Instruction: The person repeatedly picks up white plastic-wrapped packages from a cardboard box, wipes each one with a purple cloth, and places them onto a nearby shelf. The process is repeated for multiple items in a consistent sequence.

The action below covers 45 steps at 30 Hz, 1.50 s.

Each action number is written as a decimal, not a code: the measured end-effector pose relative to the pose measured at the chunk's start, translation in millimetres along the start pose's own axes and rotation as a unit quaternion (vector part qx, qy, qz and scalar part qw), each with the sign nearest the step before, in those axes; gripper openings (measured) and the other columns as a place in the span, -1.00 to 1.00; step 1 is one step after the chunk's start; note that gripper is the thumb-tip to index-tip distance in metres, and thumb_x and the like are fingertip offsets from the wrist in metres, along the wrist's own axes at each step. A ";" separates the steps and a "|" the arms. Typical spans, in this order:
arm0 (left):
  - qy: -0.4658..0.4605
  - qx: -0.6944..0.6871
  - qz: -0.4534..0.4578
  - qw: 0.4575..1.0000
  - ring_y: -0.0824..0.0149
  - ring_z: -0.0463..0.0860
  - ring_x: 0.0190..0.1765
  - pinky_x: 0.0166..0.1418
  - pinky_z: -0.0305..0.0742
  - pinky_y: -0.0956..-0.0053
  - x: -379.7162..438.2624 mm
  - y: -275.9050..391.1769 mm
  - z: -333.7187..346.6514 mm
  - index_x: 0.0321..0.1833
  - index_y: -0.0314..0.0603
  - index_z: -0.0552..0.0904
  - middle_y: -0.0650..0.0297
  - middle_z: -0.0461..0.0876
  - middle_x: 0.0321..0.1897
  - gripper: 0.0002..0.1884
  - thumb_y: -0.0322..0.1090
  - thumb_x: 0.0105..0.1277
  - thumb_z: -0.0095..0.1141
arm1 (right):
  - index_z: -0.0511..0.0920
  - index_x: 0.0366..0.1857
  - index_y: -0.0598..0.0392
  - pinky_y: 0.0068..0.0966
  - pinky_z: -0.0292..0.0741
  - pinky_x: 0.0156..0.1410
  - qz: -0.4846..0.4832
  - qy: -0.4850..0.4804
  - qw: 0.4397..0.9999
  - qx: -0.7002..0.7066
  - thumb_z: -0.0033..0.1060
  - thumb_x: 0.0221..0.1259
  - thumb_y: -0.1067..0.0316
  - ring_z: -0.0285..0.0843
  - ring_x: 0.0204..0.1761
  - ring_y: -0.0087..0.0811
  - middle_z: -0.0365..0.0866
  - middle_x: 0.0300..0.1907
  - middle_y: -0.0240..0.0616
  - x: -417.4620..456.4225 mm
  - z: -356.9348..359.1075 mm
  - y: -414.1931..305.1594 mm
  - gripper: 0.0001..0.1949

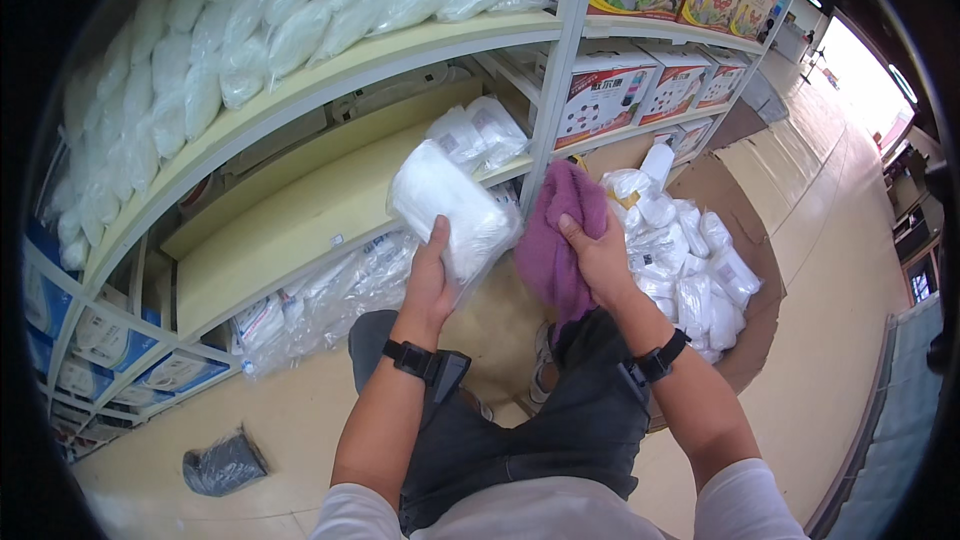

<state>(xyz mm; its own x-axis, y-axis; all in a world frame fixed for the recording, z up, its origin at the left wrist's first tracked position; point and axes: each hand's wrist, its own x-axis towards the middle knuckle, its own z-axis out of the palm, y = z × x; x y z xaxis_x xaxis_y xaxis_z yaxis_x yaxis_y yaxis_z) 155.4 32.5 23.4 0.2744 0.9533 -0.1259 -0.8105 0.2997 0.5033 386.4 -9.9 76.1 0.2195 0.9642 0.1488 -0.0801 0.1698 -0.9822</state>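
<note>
In front of the shelf, my left hand (pixel 433 270) grips a clear plastic-wrapped white package (pixel 450 202), thumb on its top face. Bunched in my right hand (pixel 600 251) is a purple cloth (pixel 556 240), its lower end hanging down by my knee. The package and the cloth are close together but apart. Beyond the left hand, a few wrapped white packages (pixel 480 133) lie at the right end of a pale shelf board (pixel 300 202). To the right of the cloth, a heap of wrapped white packages (pixel 686 262) rests on flattened cardboard (pixel 765 315).
Many long white bags (pixel 300 7) fill the upper shelf. Plastic-wrapped goods (pixel 337 292) sit on the bottom level. A metal shelf post (pixel 556 82) stands ahead, with printed cartons (pixel 607 94) to its right. A dark plastic-wrapped bundle (pixel 225 463) lies on the floor at left.
</note>
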 end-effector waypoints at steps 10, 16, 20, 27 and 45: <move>0.008 0.098 0.063 0.993 0.14 0.56 0.37 0.47 0.50 0.19 -6.5 -20.7 17.1 0.54 -0.26 0.31 0.14 0.53 0.36 -0.31 -0.42 0.42 0.34 | 0.38 0.44 0.08 -0.37 0.50 0.39 0.046 -0.018 0.997 0.056 0.45 0.30 0.51 0.55 0.25 -0.38 0.57 0.27 -0.27 -12.8 30.2 9.0 -0.37; -0.020 0.018 0.044 0.999 0.14 0.56 0.39 0.47 0.51 0.18 -5.9 -19.7 7.2 0.53 -0.27 0.32 0.13 0.51 0.39 -0.35 -0.34 0.47 0.32 | 0.44 0.39 0.15 -0.35 0.51 0.36 0.051 -0.031 0.990 0.125 0.49 0.20 0.55 0.57 0.23 -0.38 0.60 0.23 -0.30 -10.2 22.8 -27.4 -0.37; -0.038 0.087 -0.067 0.993 0.08 0.56 0.40 0.46 0.51 0.15 -5.2 -20.8 0.6 0.52 -0.27 0.34 0.06 0.51 0.39 -0.39 -0.15 0.54 0.23 | 0.52 0.26 0.11 -0.31 0.53 0.30 -0.150 0.004 0.982 -0.114 0.46 0.10 0.59 0.61 0.18 -0.24 0.64 0.15 -0.23 -6.9 19.5 -15.4 -0.44; -0.086 -0.062 -0.208 0.972 0.05 0.70 0.24 0.34 0.63 0.17 -25.6 -0.2 43.1 0.42 -0.41 0.45 -0.06 0.65 0.25 -0.41 0.00 0.59 0.12 | 0.61 0.09 -0.08 -0.29 0.51 0.14 -0.529 -0.283 0.686 -0.412 0.29 0.07 0.34 0.63 0.17 -0.19 0.64 0.10 -0.24 -46.2 24.6 -25.0 -0.59; -0.032 0.115 -0.014 0.993 0.20 0.63 0.28 0.34 0.60 0.25 -4.1 -13.4 29.3 0.51 -0.27 0.36 0.14 0.58 0.29 -0.44 -0.26 0.55 0.20 | 0.58 0.18 0.04 0.01 0.35 0.53 -0.450 -0.004 0.837 -0.312 0.39 0.05 0.50 0.51 0.40 0.10 0.62 0.28 -0.03 -26.8 -1.2 -2.3 -0.49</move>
<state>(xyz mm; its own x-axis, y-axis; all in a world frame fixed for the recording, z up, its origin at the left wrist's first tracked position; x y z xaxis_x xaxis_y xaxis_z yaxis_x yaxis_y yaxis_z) 180.3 23.5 42.2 0.3325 0.9386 -0.0921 -0.6640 0.3024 0.6839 381.9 -36.4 74.2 -0.0894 0.5045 0.8588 0.6371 0.6917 -0.3400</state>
